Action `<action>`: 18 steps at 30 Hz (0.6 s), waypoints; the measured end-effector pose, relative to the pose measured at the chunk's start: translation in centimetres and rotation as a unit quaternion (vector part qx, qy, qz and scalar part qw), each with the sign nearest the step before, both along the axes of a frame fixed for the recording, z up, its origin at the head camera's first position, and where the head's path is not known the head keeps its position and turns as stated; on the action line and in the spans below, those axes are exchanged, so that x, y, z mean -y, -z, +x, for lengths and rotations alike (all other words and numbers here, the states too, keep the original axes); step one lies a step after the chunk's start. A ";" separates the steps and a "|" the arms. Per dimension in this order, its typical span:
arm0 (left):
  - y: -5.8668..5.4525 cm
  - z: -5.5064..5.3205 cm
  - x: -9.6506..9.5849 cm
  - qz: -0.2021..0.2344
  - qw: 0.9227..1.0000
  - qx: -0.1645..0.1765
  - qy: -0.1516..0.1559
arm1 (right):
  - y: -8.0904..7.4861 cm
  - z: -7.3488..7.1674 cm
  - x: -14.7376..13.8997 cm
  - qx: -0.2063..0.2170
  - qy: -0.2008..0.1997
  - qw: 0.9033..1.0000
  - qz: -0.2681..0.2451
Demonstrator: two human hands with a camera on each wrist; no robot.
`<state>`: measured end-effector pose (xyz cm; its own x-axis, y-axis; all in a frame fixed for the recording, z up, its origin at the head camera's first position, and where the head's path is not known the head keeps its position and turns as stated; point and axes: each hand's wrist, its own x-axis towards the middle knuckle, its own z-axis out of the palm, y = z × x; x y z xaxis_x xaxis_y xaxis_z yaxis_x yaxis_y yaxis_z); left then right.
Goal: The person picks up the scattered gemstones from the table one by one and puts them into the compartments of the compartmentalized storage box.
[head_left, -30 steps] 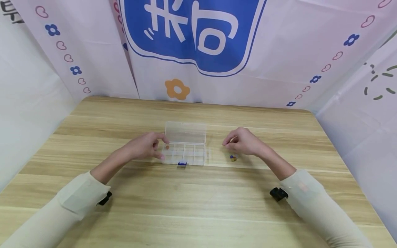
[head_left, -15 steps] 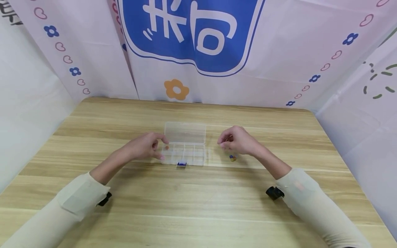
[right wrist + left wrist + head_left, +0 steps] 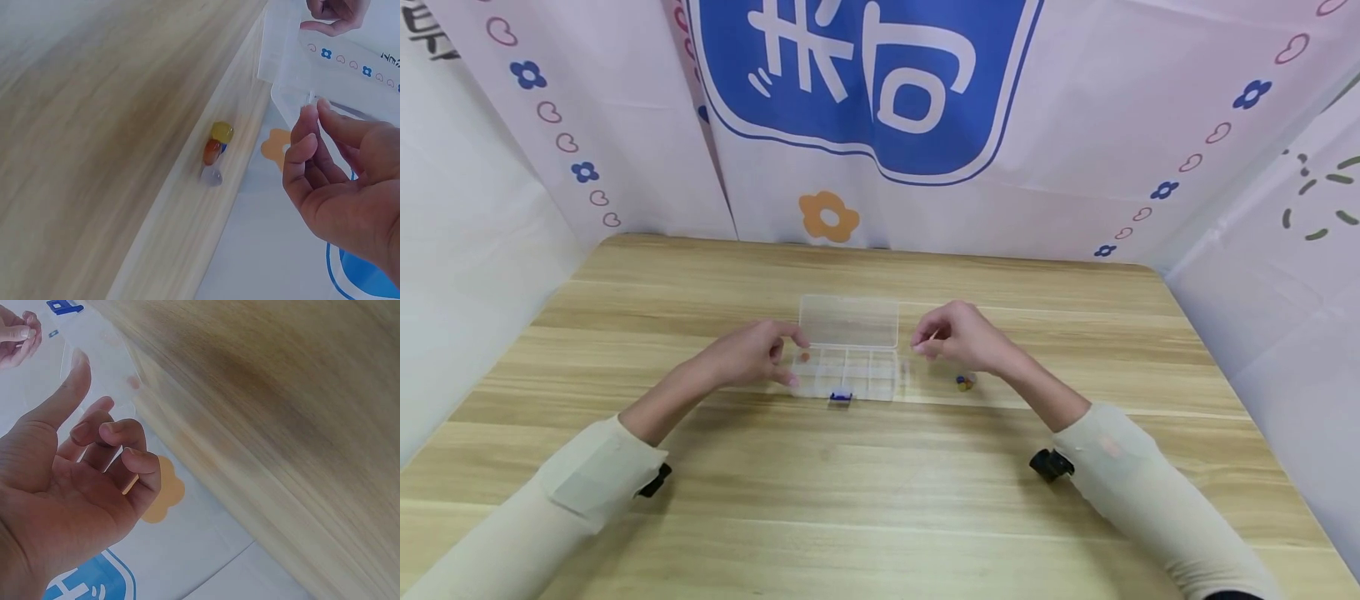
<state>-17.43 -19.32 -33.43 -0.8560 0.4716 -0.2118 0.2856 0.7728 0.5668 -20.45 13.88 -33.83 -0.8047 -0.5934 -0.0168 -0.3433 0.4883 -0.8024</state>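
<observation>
A clear plastic compartment box (image 3: pixel 857 372) lies with its lid (image 3: pixel 848 321) folded back and its blue latch (image 3: pixel 840 397) at the front. One orange bead (image 3: pixel 805 357) sits in its back left compartment. My left hand (image 3: pixel 748 357) holds the box's left end between thumb and forefinger; the other fingers (image 3: pixel 134 440) are loosely curled. My right hand (image 3: pixel 958 337) is raised just right of the box. Its thumb and forefinger pinch a tiny clear bead-like piece (image 3: pixel 310 97), mostly hidden by the fingertips. Several loose beads (image 3: pixel 964 382), yellow, orange, blue and clear, lie below that hand.
The wooden table (image 3: pixel 850 492) ends at the back against a hanging white cloth (image 3: pixel 1060 192) with printed patterns. Dark wrist cameras (image 3: pixel 1051 464) stick out from the light sleeves (image 3: pixel 1131 467).
My right hand has moved left, away from the loose beads and closer to the box, its fingertips still pinched. The left hand and the box have stayed in place.
</observation>
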 end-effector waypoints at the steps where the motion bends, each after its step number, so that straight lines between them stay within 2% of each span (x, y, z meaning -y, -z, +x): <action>1: 0.0 0.0 0.0 0.000 1.000 -0.001 0.001 | 0.0 0.0 0.1 0.000 -0.001 1.000 -0.003; 18: -0.2 0.1 0.0 -0.003 1.000 0.002 -0.004 | -0.1 -0.1 2.8 0.016 -0.019 1.000 -0.003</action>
<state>-17.36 -19.30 -33.25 -0.8585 0.4636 -0.2192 0.2769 0.7788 0.5628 -20.52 11.08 -33.71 -0.7801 -0.6244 -0.0388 -0.3355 0.4699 -0.8165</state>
